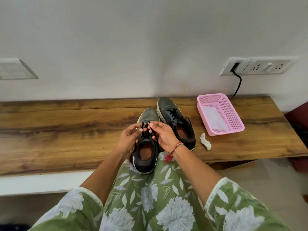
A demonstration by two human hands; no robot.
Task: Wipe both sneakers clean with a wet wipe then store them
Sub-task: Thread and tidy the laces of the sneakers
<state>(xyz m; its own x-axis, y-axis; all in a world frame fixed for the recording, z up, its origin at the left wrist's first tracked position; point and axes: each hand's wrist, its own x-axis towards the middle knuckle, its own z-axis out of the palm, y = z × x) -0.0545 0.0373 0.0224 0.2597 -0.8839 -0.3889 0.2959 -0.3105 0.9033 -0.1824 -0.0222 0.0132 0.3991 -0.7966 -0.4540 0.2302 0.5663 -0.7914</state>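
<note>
I note the wooden bench [66, 124] runs along the white wall, with a long stretch of grained board to the left. The near sneaker [145, 157] overhangs the bench's front edge, heel toward me. My left hand [128, 139] and right hand [165, 135] each pinch its black laces [146, 129] above the tongue. The second sneaker [176, 120] stands just behind, to the right. A crumpled white wipe [206, 141] lies beside it, near a pink mesh basket [233, 114].
</note>
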